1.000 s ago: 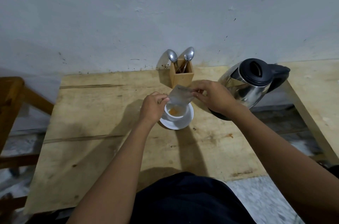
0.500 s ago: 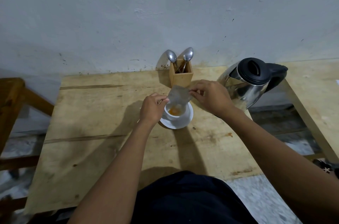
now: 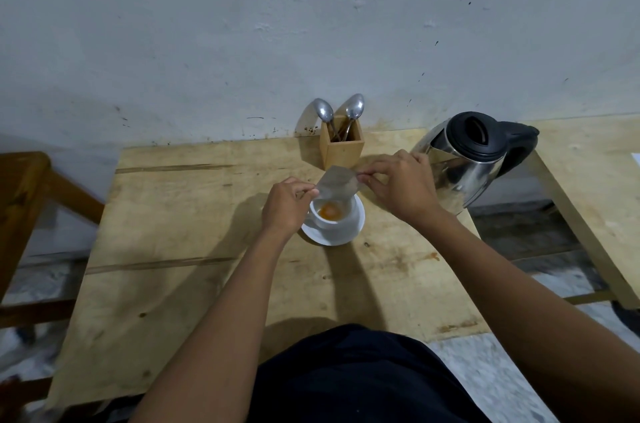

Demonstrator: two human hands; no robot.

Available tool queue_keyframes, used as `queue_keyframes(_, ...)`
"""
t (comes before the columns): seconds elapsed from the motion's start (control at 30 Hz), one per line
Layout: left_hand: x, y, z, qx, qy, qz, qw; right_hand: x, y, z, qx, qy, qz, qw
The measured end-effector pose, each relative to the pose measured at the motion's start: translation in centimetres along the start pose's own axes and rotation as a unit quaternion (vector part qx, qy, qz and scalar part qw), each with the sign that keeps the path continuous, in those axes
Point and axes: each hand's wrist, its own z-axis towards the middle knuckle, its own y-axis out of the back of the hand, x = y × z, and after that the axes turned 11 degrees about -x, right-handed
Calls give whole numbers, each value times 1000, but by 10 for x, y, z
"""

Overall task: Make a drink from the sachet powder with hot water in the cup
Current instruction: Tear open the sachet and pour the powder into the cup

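A white cup (image 3: pixel 341 220) stands on a white saucer (image 3: pixel 349 235) in the middle of the wooden table (image 3: pixel 180 249). Orange powder (image 3: pixel 329 212) lies in a heap at the cup's bottom. Right above the cup a silvery sachet (image 3: pixel 337 185) is held tilted, mouth down. My left hand (image 3: pixel 285 206) pinches its lower left corner and my right hand (image 3: pixel 401 188) pinches its upper right edge. A steel kettle (image 3: pixel 464 162) with a black lid and handle stands just right of my right hand.
A wooden holder (image 3: pixel 341 148) with two spoons (image 3: pixel 355 109) stands behind the cup against the wall. A wooden chair (image 3: pixel 24 200) is at the left, a second table (image 3: pixel 595 187) at the right. The kettle sits at the table's right edge.
The sachet has been tipped a little further and held slightly higher over the cup. Both hands keep their pinch on it. The heap of orange powder shows more clearly.
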Motion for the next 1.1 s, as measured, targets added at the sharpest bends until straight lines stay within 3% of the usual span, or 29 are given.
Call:
queue_keyframes(0.43, 1, 4, -4, 5, -5, -7, 1000, 8, 0, -3, 14, -3, -9, 1000)
queue_keyframes(0.77, -4, -6, 0, 55, 40, -29, 997, 13, 1, 2, 34, 30, 31, 998)
queue_keyframes(1.1, -16, -9, 2, 16, 35, -53, 998, 6, -11, -3, 26, -39, 117, 992)
